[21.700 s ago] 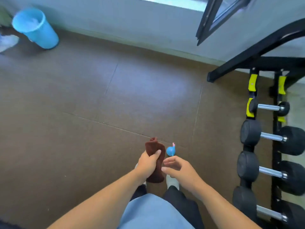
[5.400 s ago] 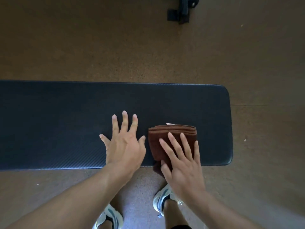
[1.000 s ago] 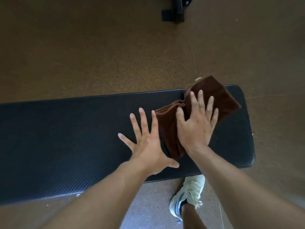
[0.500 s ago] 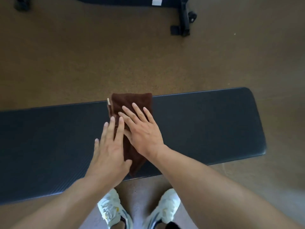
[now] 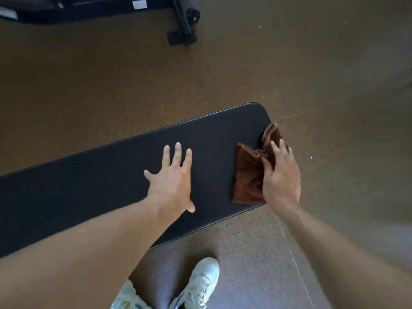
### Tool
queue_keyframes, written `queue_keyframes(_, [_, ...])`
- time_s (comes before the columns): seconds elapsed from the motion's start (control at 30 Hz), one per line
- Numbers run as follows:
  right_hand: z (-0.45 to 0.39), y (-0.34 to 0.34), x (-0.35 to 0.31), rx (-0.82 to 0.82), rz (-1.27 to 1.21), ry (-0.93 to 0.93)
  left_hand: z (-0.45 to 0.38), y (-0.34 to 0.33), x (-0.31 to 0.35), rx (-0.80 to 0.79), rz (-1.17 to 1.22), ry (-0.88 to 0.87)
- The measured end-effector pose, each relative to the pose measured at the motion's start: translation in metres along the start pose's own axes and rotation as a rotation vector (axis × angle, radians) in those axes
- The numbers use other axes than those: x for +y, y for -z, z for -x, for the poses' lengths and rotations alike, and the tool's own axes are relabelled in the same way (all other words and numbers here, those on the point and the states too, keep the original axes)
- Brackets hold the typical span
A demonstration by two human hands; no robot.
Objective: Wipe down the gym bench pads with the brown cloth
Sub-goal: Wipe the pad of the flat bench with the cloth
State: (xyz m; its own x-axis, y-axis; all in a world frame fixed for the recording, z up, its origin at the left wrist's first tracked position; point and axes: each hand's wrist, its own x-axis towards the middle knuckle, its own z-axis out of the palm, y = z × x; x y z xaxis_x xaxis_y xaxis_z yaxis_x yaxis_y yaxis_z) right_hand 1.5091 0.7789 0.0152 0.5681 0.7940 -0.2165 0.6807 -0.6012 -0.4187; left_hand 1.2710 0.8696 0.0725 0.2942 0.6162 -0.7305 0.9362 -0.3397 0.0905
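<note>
Cloth: the brown cloth (image 5: pixel 249 175) lay bunched at the right end of the bench pad (image 5: pixel 111 186), its far corner spilling over the end edge.
Grip: the right hand (image 5: pixel 281 175) pressed down on the cloth's right part, fingers bent into the gathered folds; whether they pinched it or only pushed could not be told.
Cloth versus grip: most of the fabric lay left of and below that hand.
Other hand: the left hand (image 5: pixel 172 175) rested flat on the pad, fingers spread, well apart from the cloth and holding nothing.
Progress: wiping appeared under way at the pad's end; no marks showed which parts were done, and the long left stretch probably remained.
Surroundings: a white shoe (image 5: pixel 198 284) stood on the brown floor (image 5: pixel 111 85); another bench's frame (image 5: pixel 180 25) sat beyond.
</note>
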Motion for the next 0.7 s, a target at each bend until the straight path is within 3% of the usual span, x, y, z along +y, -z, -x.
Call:
queue_keyframes(0.07, [0.048, -0.008, 0.012, 0.028, 0.063, 0.112, -0.002, -0.002, 0.005, -0.008, -0.01, 0.037])
queue_keyframes(0.17, [0.099, -0.022, 0.02, -0.088, 0.163, 0.49, -0.002, -0.002, 0.008, -0.011, -0.032, 0.057])
queue_keyframes(0.23, [0.099, -0.021, 0.022, -0.177, 0.273, 0.697, -0.004, -0.001, 0.009, -0.014, -0.018, 0.069])
queue_keyframes(0.3, [0.083, -0.017, 0.025, -0.211, 0.346, 0.757, -0.006, -0.002, 0.009, -0.014, 0.006, 0.07])
queue_keyframes(0.4, [0.067, -0.015, 0.023, -0.204, 0.324, 0.617, -0.005, -0.005, 0.005, 0.006, 0.008, 0.054])
queue_keyframes(0.53, [0.057, -0.027, -0.007, -0.045, 0.124, 0.171, -0.004, -0.013, -0.001, 0.074, 0.041, -0.011])
queue_keyframes(0.63, [0.042, -0.039, -0.044, 0.058, 0.09, -0.142, 0.011, -0.035, -0.018, 0.225, 0.178, -0.153])
queue_keyframes(0.7, [0.036, -0.047, -0.072, 0.101, 0.082, -0.269, 0.033, -0.059, -0.045, 0.392, 0.401, -0.276])
